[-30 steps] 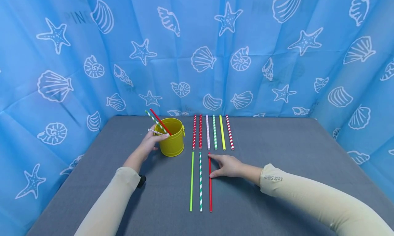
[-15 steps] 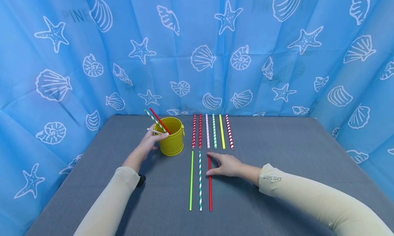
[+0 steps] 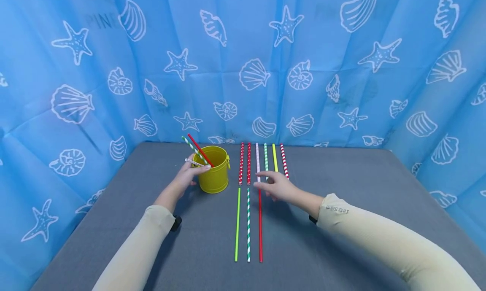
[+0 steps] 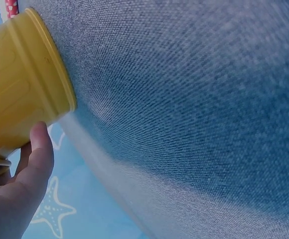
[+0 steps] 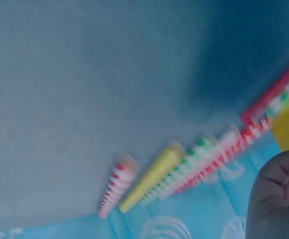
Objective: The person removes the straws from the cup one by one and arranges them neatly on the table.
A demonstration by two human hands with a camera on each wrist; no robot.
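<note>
My left hand [image 3: 184, 177] holds the yellow bucket [image 3: 214, 179] at its left rim, with the thumb along the top edge; the bucket also fills the left of the left wrist view. Out of it lean a red straw, a green-and-white striped straw and a pale patterned straw [image 3: 193, 161]. My right hand [image 3: 279, 186] hovers near the lower end of the pale pink straw [image 3: 257, 158], its thumb and index finger apart. Below it lies the red straw [image 3: 260, 227], beside a dark green striped straw [image 3: 248, 227] and a light green straw [image 3: 237, 227].
The back row also has two red dotted straws [image 3: 249, 162], a pale green striped straw [image 3: 265, 152], a yellow straw [image 3: 275, 154] and a red-and-white striped straw [image 3: 283, 158]. A grey cloth [image 3: 341, 177] covers the table; a blue shell-print curtain [image 3: 235, 42] stands behind.
My right hand has left the red straw in the front row and moved up toward the back row. The left hand stays on the bucket. The head view has shifted slightly.
</note>
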